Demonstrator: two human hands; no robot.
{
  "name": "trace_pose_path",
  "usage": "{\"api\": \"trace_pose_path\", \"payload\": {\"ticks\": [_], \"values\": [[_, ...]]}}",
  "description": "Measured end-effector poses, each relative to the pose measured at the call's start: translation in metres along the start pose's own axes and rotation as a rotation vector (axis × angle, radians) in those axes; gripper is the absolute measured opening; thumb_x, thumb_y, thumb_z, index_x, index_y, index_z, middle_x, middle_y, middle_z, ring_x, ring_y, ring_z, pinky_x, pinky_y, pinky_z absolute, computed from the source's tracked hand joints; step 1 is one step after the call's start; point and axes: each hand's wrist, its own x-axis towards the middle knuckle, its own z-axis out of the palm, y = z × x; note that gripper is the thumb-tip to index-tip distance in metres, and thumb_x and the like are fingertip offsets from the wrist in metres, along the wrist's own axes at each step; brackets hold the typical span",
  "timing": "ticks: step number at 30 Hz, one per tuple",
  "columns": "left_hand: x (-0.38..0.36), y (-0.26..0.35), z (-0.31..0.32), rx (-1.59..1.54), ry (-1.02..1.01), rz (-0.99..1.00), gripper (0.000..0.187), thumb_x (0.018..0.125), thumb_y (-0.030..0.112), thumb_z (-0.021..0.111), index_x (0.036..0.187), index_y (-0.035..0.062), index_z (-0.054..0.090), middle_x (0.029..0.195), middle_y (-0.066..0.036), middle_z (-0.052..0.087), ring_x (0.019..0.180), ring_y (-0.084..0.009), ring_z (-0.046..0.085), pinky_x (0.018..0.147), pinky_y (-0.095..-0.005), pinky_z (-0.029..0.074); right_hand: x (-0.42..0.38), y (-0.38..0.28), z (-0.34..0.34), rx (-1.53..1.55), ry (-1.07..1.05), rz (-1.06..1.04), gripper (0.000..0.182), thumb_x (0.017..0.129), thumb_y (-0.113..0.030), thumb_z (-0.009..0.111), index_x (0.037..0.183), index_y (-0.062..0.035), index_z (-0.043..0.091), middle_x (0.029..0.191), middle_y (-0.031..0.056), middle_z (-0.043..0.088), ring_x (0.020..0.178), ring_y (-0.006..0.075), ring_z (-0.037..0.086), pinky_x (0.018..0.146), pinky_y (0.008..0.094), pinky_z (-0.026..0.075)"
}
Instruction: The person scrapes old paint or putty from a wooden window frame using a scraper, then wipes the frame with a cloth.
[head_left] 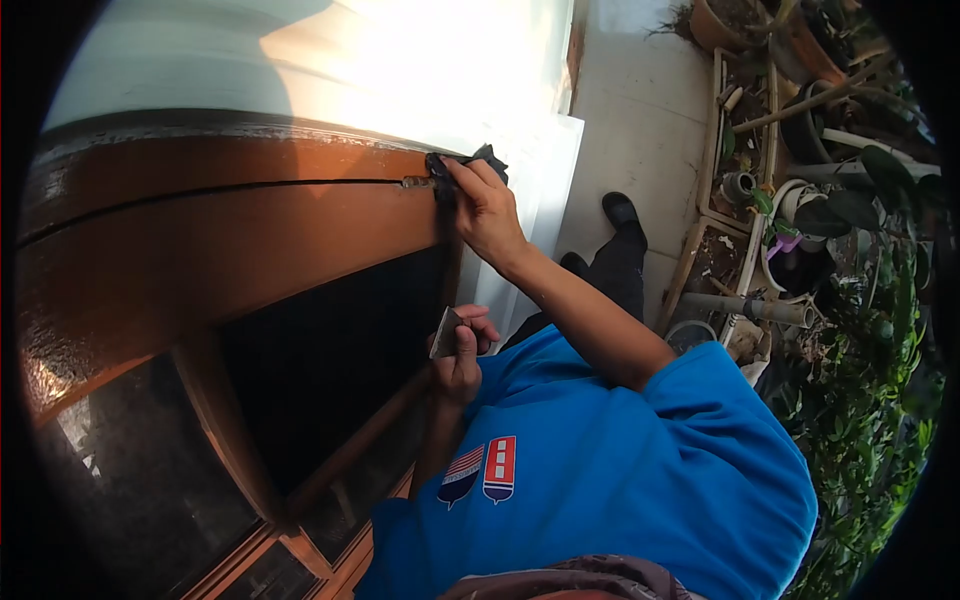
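Note:
My right hand [488, 212] pinches a dark crumpled piece of material [440, 178] at the end of a brown wooden frame [250, 215]. Beside its fingertips, a small metal fitting [415, 183] sits at the end of a dark groove in the wood. Lower down and nearer my body, my left hand [460, 368] holds a small flat grey piece [447, 334] between thumb and fingers. What that piece is, I cannot tell. The two hands are apart.
Dark glass panes [330, 350] lie within the frame at left. A bright white surface [400, 70] runs along the top. Planter boxes [708, 210], pots and leafy plants [860, 400] line the right side, beside a tiled floor [640, 110] where my shoe [620, 209] shows.

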Motion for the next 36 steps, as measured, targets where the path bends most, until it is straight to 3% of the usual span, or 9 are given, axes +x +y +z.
{"api": "trace_pose_path", "payload": {"ticks": [2,9,12,17,25,28,33,34,36], "values": [[0.0,-0.001,0.002,-0.009,0.0,-0.004,0.039,0.105,0.037,0.037,0.114,0.0015,0.051,0.08,-0.01,0.061,0.067,-0.0109,0.05,0.062,-0.0252,0.041,0.0,-0.002,-0.004,0.01,-0.036,0.081,0.031,0.082,0.007,0.058,0.111,-0.0005,0.065,0.085,0.0148,0.055,0.079,0.0327,0.057,0.07,0.0395,0.047],[0.001,0.0,0.011,-0.001,0.007,0.006,0.04,0.105,0.037,0.038,0.113,0.0016,0.055,0.077,-0.007,0.06,0.065,-0.0087,0.048,0.06,-0.0244,0.041,0.024,-0.069,0.0,0.093,0.081,-0.142,0.023,0.088,-0.002,0.062,0.111,0.0029,0.062,0.078,0.014,0.052,0.067,0.0283,0.055,0.061,0.036,0.045],[0.0,0.002,0.007,-0.013,-0.009,-0.005,0.039,0.105,0.036,0.038,0.113,0.0016,0.052,0.079,-0.009,0.06,0.066,-0.0103,0.049,0.062,-0.0251,0.04,0.008,-0.028,-0.002,0.029,0.033,-0.07,0.022,0.09,-0.003,0.06,0.111,0.0019,0.062,0.076,0.0136,0.052,0.066,0.0279,0.055,0.061,0.0361,0.045],[-0.005,0.002,0.008,-0.011,0.016,-0.043,0.039,0.104,0.037,0.039,0.112,0.0015,0.053,0.078,-0.008,0.06,0.065,-0.0097,0.049,0.061,-0.0239,0.039,0.02,-0.04,0.0,0.038,0.029,0.0,0.013,0.091,-0.008,0.058,0.083,0.0012,0.052,0.069,0.0166,0.05,0.063,0.0295,0.056,0.059,0.0374,0.045],[-0.01,0.002,0.008,-0.014,0.005,-0.072,0.042,0.104,0.04,0.04,0.112,0.001,0.054,0.076,-0.007,0.059,0.065,-0.0097,0.049,0.06,-0.0248,0.04,0.015,-0.057,-0.001,0.09,-0.012,-0.055,0.018,0.087,-0.002,0.063,0.105,-0.0017,0.066,0.072,0.0121,0.055,0.062,0.0245,0.055,0.058,0.0324,0.044],[-0.007,0.004,0.007,-0.034,0.041,-0.041,0.042,0.103,0.04,0.041,0.112,0.001,0.054,0.076,-0.007,0.058,0.065,-0.0093,0.049,0.06,-0.0246,0.04,0.012,-0.026,-0.002,0.189,-0.046,0.037,0.022,0.09,-0.005,0.058,0.111,-0.0017,0.065,0.078,0.0148,0.058,0.064,0.0289,0.058,0.06,0.0365,0.046],[-0.01,0.003,0.009,-0.06,0.104,-0.059,0.041,0.104,0.039,0.041,0.112,0.0014,0.054,0.075,-0.006,0.059,0.064,-0.0089,0.049,0.059,-0.0239,0.039,0.031,-0.093,0.0,0.238,-0.026,-0.066,0.028,0.091,-0.005,0.059,0.118,0.0037,0.061,0.074,0.0147,0.054,0.064,0.0277,0.056,0.059,0.0361,0.046],[-0.011,0.005,0.01,-0.051,0.099,-0.073,0.041,0.104,0.039,0.04,0.111,0.0015,0.055,0.075,-0.006,0.058,0.064,-0.0088,0.049,0.059,-0.0238,0.039,0.041,-0.116,0.0,0.288,-0.01,-0.095,0.024,0.09,-0.006,0.063,0.112,0.0014,0.065,0.071,0.0103,0.052,0.063,0.0205,0.053,0.059,0.031,0.043],[-0.011,0.009,0.008,-0.026,0.087,-0.097,0.041,0.104,0.039,0.04,0.111,0.0017,0.055,0.074,-0.005,0.058,0.063,-0.0086,0.049,0.058,-0.0235,0.039,0.048,-0.117,0.005,0.311,0.027,-0.18,0.029,0.09,-0.012,0.063,0.113,0.006,0.062,0.075,0.0154,0.056,0.064,0.0308,0.056,0.06,0.037,0.047]]}}
